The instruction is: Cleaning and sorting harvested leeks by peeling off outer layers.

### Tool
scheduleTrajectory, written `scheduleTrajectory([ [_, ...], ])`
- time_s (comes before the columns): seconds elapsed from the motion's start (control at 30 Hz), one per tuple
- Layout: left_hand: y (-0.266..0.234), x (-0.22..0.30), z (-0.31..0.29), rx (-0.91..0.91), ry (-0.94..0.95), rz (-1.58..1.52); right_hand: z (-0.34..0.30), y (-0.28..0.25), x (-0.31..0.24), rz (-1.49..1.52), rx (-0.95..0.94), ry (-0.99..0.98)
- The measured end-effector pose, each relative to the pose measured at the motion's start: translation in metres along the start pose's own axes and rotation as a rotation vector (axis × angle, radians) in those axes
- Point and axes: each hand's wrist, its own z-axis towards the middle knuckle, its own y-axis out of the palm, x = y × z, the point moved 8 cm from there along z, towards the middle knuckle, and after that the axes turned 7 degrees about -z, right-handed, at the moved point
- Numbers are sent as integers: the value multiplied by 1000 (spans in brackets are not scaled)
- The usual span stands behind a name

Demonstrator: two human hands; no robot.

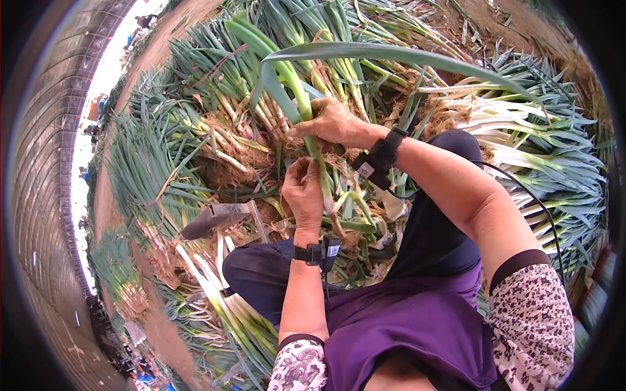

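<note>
A large green onion (pixel 317 171) stands tilted in front of me, roots down, with one long leaf bending over to the right. My right hand (pixel 336 124) is closed round its upper stalk, thumb and fingers pinching the green part. Lower down, my left hand (pixel 303 195) has its fingers curled in a pinch against the stalk, just above the white end. Its fingertips are partly hidden, so I cannot tell whether they grip the stalk or a loose outer leaf. Black bands sit on both wrists.
Untrimmed green onion bundles (pixel 153 153) with rooty ends lie to the left and ahead. Whiter, cleaned onions (pixel 515 120) are heaped at the right. Several peeled stalks (pixel 244 326) lie beside my left knee, near a metal piece (pixel 215 218). Leaf scraps litter the ground between my legs.
</note>
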Motion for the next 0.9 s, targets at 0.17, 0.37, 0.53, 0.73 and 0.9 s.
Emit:
scheduleTrajectory([
  [0.17, 12, -23, 10, -144, -388, -451, 10, -6, 8, -12, 37, 53],
  [0.37, 17, -35, 12, -207, -521, -594, 8, -2, 7, -13, 75, -48],
  [0.53, 23, -59, 20, -73, -619, -634, 8, -3, -1, -145, 196, -139],
  [0.73, 28, -24, -1, -27, -401, -506, 20, -19, 13, -165, 289, -109],
  [0.9, 19, -8, -6, -55, 1, -16, 20, -20, 16, -195, 259, -73],
])
